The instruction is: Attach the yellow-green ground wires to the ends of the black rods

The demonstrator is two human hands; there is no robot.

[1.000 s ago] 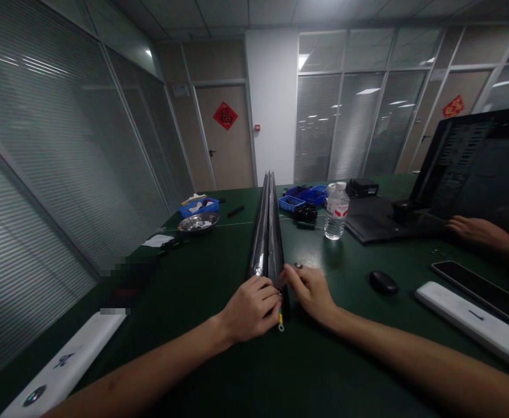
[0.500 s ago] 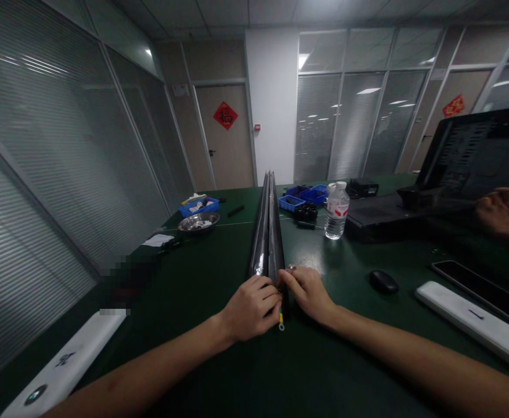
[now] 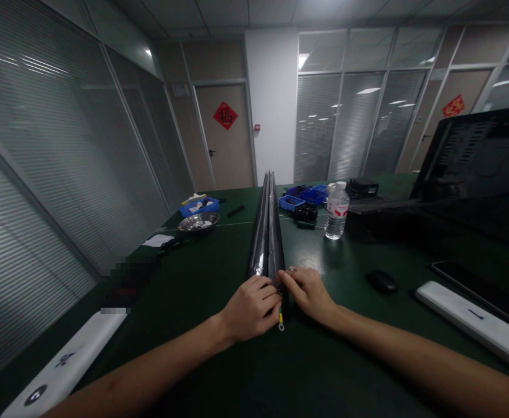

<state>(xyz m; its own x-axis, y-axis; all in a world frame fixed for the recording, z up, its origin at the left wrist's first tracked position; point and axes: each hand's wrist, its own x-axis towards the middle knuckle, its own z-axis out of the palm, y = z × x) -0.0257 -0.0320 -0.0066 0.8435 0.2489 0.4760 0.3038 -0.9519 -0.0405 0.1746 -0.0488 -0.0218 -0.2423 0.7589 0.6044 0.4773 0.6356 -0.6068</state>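
Note:
Two long dark bars (image 3: 263,244) with a shiny, film-like surface lie side by side, running away from me along the table. My left hand (image 3: 251,307) is closed at their near end. A short yellow-green wire with a metal ring terminal (image 3: 281,326) hangs down from its fingertips. Close beside it, my right hand (image 3: 310,295) is closed, thumb and fingers pinched at the right bar's near end. A small metallic bit shows by its index finger, and what it pinches is hidden.
Right of the bars stand a water bottle (image 3: 336,212), blue bins (image 3: 291,202), a mouse (image 3: 382,281), a large black panel (image 3: 476,151) and a white bar-shaped case (image 3: 467,319). To the left are a metal bowl (image 3: 198,223), a blue tray (image 3: 199,206) and another white case (image 3: 69,363).
My hands stay almost still at the bars' near end. At the right, the black panel has shifted, and a co-worker's hand has moved mostly out of view.

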